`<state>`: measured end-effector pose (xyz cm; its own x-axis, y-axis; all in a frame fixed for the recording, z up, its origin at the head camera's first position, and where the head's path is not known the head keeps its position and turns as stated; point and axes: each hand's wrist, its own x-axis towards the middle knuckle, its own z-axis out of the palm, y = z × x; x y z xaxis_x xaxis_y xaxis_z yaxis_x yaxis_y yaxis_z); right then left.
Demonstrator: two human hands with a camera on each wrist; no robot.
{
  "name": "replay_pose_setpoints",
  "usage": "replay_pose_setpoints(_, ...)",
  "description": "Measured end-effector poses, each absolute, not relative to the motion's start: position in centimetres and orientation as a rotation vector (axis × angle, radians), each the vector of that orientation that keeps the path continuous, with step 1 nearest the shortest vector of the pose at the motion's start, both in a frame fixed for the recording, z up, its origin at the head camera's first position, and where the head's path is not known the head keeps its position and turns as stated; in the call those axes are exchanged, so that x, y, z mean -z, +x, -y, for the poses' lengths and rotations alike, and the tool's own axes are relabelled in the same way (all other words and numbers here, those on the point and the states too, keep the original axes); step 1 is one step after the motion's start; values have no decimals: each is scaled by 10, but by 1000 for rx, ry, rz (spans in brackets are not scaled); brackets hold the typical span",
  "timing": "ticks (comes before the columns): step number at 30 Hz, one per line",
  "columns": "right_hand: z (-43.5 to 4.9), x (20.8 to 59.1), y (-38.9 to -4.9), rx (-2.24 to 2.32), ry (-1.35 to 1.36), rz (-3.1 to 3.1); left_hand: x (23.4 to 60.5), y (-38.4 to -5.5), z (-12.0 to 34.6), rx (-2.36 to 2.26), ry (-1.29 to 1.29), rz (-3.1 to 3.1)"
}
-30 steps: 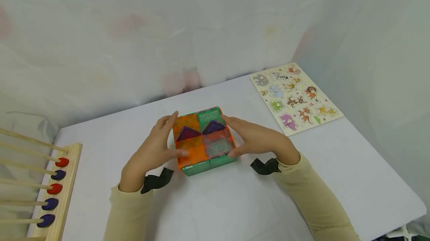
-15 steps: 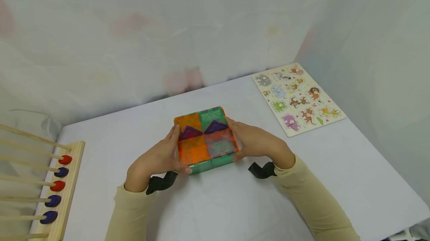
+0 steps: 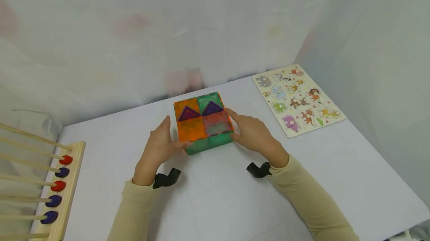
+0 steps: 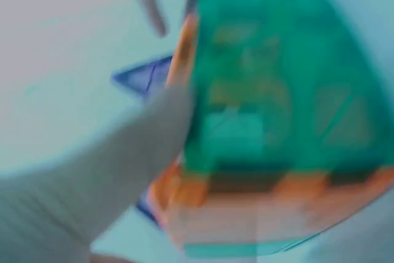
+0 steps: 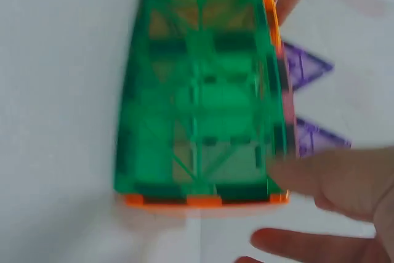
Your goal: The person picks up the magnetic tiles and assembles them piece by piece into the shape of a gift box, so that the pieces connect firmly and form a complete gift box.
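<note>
A low box of translucent magnetic tiles point(image 3: 191, 129), orange, green and pink on top with green front walls point(image 3: 209, 143), is between my two hands on the white table. Two purple triangle tiles point(image 3: 212, 108) stand up from its top. My left hand point(image 3: 161, 144) has its thumb at the front left corner, its fingers spread beside the left wall. At the right side my right hand point(image 3: 252, 132) touches with its index fingertip, the thumb at the front right corner. The right wrist view shows that thumb point(image 5: 332, 177) at the green wall's edge, other fingers straight below.
An animal puzzle board point(image 3: 299, 99) lies at the back right of the table. On the left stands a wooden frame point(image 3: 70, 192) with rods and red and blue beads. A patterned cloth point(image 3: 151, 39) hangs behind the table.
The tile box has moved away from me, toward the back of the table, both hands moving with it. The left fingers, earlier against the left wall, now stand a little off it.
</note>
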<state>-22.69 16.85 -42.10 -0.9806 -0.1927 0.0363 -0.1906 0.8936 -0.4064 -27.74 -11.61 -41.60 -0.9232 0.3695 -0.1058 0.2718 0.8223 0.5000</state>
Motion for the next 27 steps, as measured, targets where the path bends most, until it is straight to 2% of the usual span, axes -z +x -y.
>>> replay_pose_setpoints(6, -168, 416, -222, 712, -194, -3077, 419, -268, 102, -575, 435, -2835)
replay_pose_setpoints(15, -167, 419, -220, 739, -589, -2779, 418, -262, 99, -518, 417, -2883)
replay_pose_setpoints(27, -170, 420, -225, 814, -570, -2935, 422, -266, 100, -464, 357, -2962)
